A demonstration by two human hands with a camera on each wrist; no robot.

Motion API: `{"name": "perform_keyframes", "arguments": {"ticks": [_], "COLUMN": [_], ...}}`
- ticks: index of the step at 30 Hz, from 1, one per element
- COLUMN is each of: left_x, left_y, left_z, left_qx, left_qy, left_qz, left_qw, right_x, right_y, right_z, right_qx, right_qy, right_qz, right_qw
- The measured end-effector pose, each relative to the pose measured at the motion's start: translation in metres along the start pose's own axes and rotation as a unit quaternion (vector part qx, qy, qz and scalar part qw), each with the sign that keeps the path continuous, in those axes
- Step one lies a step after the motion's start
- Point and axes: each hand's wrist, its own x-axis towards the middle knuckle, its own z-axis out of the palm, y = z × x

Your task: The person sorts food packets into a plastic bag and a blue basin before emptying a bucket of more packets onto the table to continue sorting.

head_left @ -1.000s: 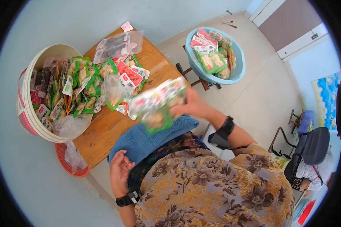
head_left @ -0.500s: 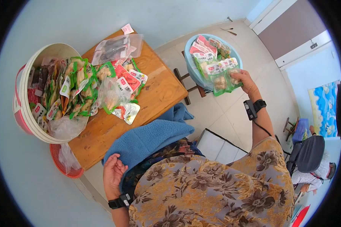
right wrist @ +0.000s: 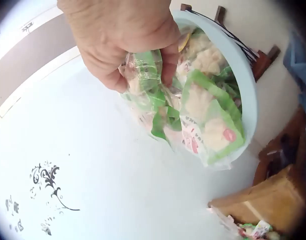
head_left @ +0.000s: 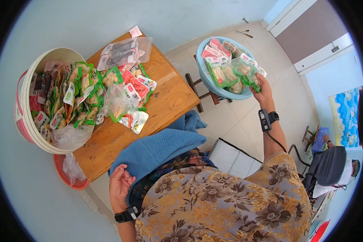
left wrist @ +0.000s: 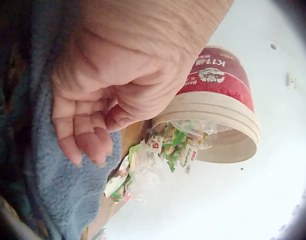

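Observation:
The right hand (head_left: 263, 92) pinches a green-edged clear food packet (head_left: 254, 81) over the near right rim of a light blue basin (head_left: 203, 72), which holds red, white and green packets (head_left: 218, 74). In the right wrist view, the hand (right wrist: 125, 37) has thumb and fingers round the packet's top (right wrist: 145, 70), beside the basin's rim (right wrist: 249, 85). The left hand (head_left: 120, 181) rests on blue fleece cloth (head_left: 157, 149) in the lap, fingers loosely curled and holding nothing; the left wrist view shows this hand (left wrist: 113, 75) empty too.
A white bucket (head_left: 48, 54) full of packets lies tilted on the wooden table (head_left: 169, 90), more packets (head_left: 137, 82) beside it. A red basket (head_left: 70, 183) is below the table's left end. A person (head_left: 334, 177) sits at far right.
The right hand has carried the packet rightward from above the table's edge to the basin, and the packet now hangs bunched from the fingers. The left hand has stayed on the cloth.

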Motion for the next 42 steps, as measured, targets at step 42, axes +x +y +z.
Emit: {"name": "perform_keyframes", "arguments": {"ticks": [42], "left_x": [-0.001], "left_y": [-0.007], "left_z": [-0.002], "left_qx": [0.023], "left_qy": [-0.004], "left_qz": [0.029], "left_qw": [0.999], "right_x": [0.069], "right_y": [0.083], "right_z": [0.067], "right_qx": [-0.707], "right_qy": [-0.058], "right_qz": [-0.332], "right_qw": [0.622]}}
